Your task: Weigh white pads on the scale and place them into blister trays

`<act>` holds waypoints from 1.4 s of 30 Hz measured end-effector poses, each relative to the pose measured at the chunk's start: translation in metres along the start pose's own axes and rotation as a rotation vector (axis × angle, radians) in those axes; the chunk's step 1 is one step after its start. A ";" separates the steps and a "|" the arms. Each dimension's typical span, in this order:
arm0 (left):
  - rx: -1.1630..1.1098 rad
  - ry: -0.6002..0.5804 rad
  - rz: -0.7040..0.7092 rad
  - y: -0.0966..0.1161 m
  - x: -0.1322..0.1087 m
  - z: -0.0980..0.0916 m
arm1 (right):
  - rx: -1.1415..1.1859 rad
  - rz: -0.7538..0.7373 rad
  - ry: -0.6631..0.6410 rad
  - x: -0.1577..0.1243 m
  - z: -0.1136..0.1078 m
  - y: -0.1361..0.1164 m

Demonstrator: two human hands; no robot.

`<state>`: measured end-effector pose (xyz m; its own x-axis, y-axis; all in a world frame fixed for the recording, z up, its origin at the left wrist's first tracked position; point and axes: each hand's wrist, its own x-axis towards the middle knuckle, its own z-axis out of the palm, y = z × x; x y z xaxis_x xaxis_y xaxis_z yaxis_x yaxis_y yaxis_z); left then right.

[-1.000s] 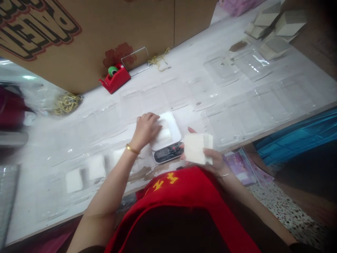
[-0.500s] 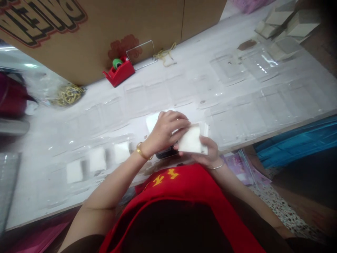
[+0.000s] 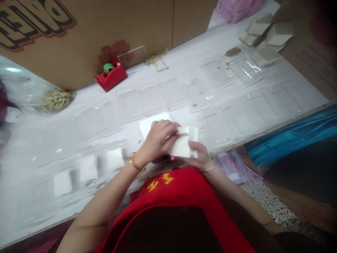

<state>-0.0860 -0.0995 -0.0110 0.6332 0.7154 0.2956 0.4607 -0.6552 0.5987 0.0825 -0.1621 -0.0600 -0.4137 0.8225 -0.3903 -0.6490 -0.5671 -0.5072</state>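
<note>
A stack of white square sheets is between my two hands, close to my body. My right hand is wrapped round its right side and underside, thumb on top. My left hand bends its fingers over the stack's upper left edge, where the top sheet looks lifted; the fingertips are partly hidden. Just behind my left hand lies a white flat-topped object, with a dark part showing below. To the left, three white squares lie on clear plastic sleeves on the white table.
Rows of clear plastic sleeves cover much of the table. A red tape dispenser stands by a large cardboard box. Yellow ties lie in a bag at left. Off-white blocks are piled at the back right.
The view has shifted, so the table's items appear further left and mostly lower. The top of the held stack now shows a raised sheet edge near my left fingers.
</note>
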 end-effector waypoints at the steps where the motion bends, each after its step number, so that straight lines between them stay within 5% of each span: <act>1: -0.015 -0.012 -0.011 0.000 -0.001 -0.002 | -0.033 0.021 -0.016 0.000 0.000 0.000; 7: -0.009 -0.065 -0.043 -0.005 -0.005 -0.005 | -0.079 0.100 -0.086 -0.003 0.000 0.000; 28: 0.091 0.091 -0.071 -0.005 -0.007 0.011 | -0.038 0.077 -0.036 0.000 0.000 0.008; 42: 0.255 0.148 0.109 -0.014 -0.018 0.011 | -0.087 0.031 -0.045 0.004 0.001 0.008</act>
<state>-0.0969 -0.1055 -0.0326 0.5990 0.6526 0.4640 0.5481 -0.7566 0.3566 0.0750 -0.1636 -0.0642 -0.4621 0.8045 -0.3732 -0.5787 -0.5924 -0.5606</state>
